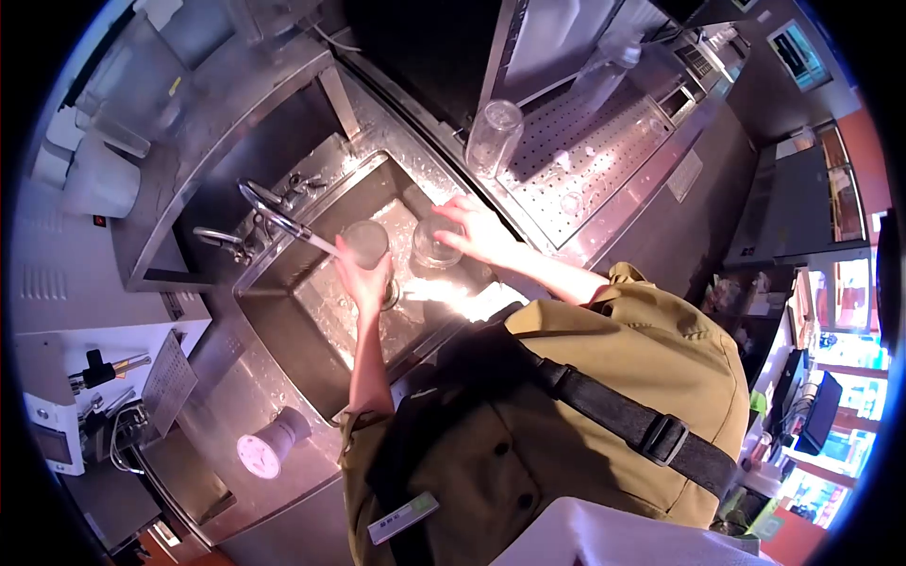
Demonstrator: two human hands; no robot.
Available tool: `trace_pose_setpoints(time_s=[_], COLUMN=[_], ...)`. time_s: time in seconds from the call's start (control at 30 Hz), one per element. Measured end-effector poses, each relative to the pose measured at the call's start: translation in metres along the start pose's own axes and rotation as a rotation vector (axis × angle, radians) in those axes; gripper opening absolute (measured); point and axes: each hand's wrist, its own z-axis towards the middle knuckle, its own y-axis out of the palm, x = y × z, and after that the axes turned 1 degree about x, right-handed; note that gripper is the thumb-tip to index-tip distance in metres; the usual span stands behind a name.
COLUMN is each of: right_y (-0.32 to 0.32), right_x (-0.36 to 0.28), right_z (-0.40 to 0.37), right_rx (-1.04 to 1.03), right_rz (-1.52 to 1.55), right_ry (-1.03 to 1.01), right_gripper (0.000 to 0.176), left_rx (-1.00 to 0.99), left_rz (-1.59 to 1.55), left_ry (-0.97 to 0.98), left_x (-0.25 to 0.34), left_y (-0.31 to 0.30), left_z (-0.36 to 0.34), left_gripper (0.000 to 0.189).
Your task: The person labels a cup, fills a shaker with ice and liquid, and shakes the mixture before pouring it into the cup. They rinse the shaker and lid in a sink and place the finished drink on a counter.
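Over the steel sink, my left hand is wrapped round a clear cup close to the faucet's outlet. A second clear cup, apart from the first, is gripped by my right hand at the sink's far right side. The chrome faucet reaches over the basin, and a pale stream runs from its tip toward my left hand. Both cups look see-through, and glare blurs their edges. Wet streaks and bright reflections cover the sink bottom.
A clear jar stands on the perforated drain tray, with a clear bottle farther back. A white cup lies on its side on the counter left of the sink. A steel shelf overhangs behind the faucet.
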Motion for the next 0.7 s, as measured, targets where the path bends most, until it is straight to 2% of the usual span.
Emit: trace_pose_setpoints(time_s=[0.13, 0.2, 0.23, 0.27, 0.33, 0.43, 0.53, 0.57, 0.67, 0.7], right_y=[-0.001, -0.002, -0.001, 0.01, 0.0, -0.002, -0.003, -0.009, -0.036, -0.046], right_x=[0.006, 0.004, 0.004, 0.017, 0.004, -0.009, -0.027, -0.032, -0.042, -0.038], right_z=[-0.011, -0.013, -0.013, -0.013, -0.012, -0.004, 0.001, 0.003, 0.003, -0.004], right_rx=[0.083, 0.056, 0.039, 0.074, 0.101, 0.036, -0.015, -0.118, -0.05, -0.042], right_rz=[0.076, 0.213, 0.283, 0.297, 0.2, 0.162, 0.192, 0.25, 0.397, 0.458], right_ry=[0.004, 0.105, 0.158, 0.089, -0.086, -0.361, -0.525, -0.48, -0.444, -0.327], right_gripper=[0.042, 0.043, 0.044, 0.043, 0.039, 0.039, 0.042, 0.055, 0.075, 0.105], left_rx=[0.139, 0.21, 0.325, 0.437, 0.345, 0.121, 0.211, 0.103, 0.056, -0.043], left_rz=[-0.145, -0.267, -0.484, -0.691, -0.895, -1.394, -1.508, -1.632, -1.558, -1.655], left_ry=[0.026, 0.07, -0.238, -0.48, -0.773, -1.063, -1.234, -1.223, -1.357, -1.403], left_x=[-0.018, -0.023, -0.029, -0.052, -0.074, -0.104, -0.046, -0.051, -0.011, 0.002], left_y=[0.016, 0.012, 0.008, 0.005, -0.018, -0.022, -0.014, -0.011, 0.003, 0.007], left_z=[-0.002, -0.007, -0.012, -0.013, -0.027, -0.06, -0.075, -0.077, -0.076, -0.07], left_gripper=[0.097, 0.096, 0.095, 0.083, 0.067, 0.067, 0.076, 0.081, 0.087, 0.089])
